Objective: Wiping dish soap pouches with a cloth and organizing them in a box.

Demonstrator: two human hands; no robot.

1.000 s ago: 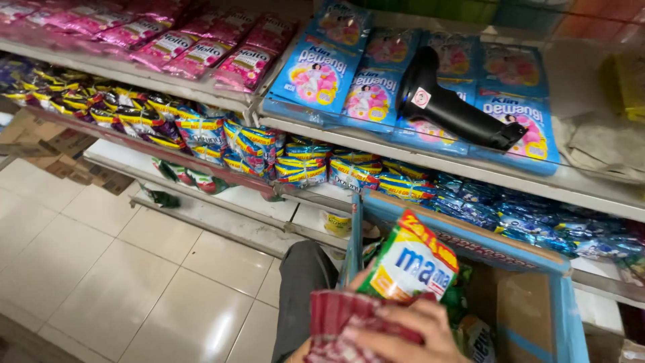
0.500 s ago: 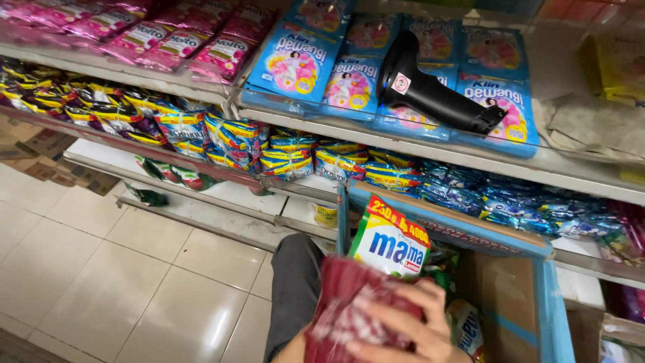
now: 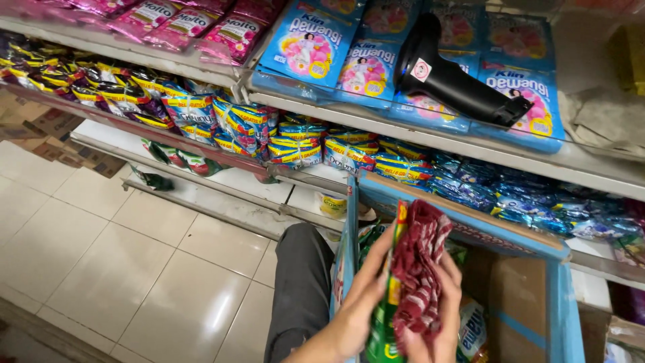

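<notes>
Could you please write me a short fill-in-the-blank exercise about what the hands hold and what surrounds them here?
1. The right hand presses a ___ checked cloth against the pouch.
2. The left hand grips a ___ pouch edge-on.
3. A ___ handheld device lies on the upper shelf.
4. Both hands are above an open cardboard ___.

Missing words: red; green; black; box

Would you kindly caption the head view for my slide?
Both hands wiping a green pouch with a red cloth above a carton.

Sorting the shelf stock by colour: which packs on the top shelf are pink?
The pink pouches at the top shelf's left end; the packs right of them, the blue pouches behind the black handheld device, are blue.
</notes>
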